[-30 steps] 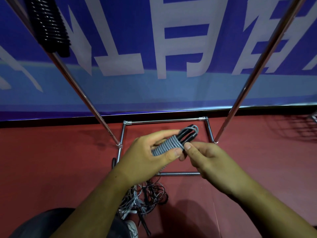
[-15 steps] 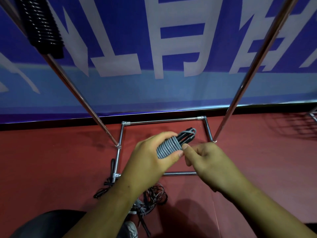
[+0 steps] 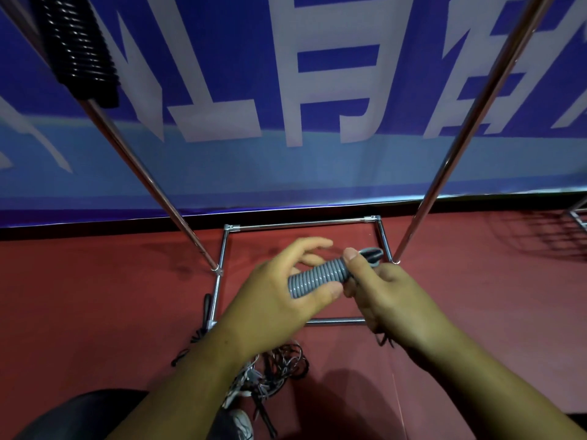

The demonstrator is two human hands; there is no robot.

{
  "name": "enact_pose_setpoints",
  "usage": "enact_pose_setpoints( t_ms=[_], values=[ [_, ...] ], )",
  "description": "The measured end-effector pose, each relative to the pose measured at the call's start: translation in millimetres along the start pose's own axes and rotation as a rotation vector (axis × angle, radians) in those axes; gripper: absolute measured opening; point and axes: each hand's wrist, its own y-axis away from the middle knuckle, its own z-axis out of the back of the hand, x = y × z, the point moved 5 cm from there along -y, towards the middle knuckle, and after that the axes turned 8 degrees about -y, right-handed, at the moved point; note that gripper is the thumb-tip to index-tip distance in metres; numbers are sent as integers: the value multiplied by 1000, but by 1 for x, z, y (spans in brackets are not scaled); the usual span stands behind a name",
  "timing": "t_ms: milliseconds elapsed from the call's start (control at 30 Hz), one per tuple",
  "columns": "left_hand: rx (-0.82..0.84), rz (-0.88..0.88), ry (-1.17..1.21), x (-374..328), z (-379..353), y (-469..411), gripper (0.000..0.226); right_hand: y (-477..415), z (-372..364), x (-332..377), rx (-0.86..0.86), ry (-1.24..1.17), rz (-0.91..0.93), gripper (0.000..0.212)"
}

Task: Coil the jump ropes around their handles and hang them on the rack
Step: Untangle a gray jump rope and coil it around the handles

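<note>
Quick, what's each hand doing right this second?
Left hand: holds the grey coiled jump rope loosely between thumb and fingers.
Right hand: pinches that rope's far end, fingers curled.

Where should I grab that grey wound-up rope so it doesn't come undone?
Wrap your fingers round the rope at its fat grey middle, coming across it from the near side: there it is an even, ribbed roll, tilted up to the right. Leave the dark loop at the top free for hanging.
</note>
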Motion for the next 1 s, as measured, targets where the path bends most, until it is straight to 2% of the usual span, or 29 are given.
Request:
enact_pose_setpoints(
  t_ms=[33,133,267,467,700,767,833,933,1000],
  values=[
    [68,55,92,1,0,-1,49,0,-2,1,40,7,40,63],
    [157,78,94,2,1,1,55,3,-9,5,140,75,125,60],
    [74,21,14,1,1,4,40,8,-16,6,213,2,86,50],
    [6,-76,-174,-8,2,5,32,15,-13,10,194,49,41,57],
    [-191,-19,-377,-4,4,3,46,6,-15,7,139,107,86,56],
    [-209,8,-354,-1,7,2,46,4,-12,3,135,34,46,46],
    [-223,45,-350,3,10,1,47,3,-10,-1,140,58,40,42],
    [-229,56,-399,3,11,1,49,4,-8,2,99,195,90,44],
    [-235,31,-466,-1,10,2,51,5,-7,5,76,199,88,46]
  ],
)
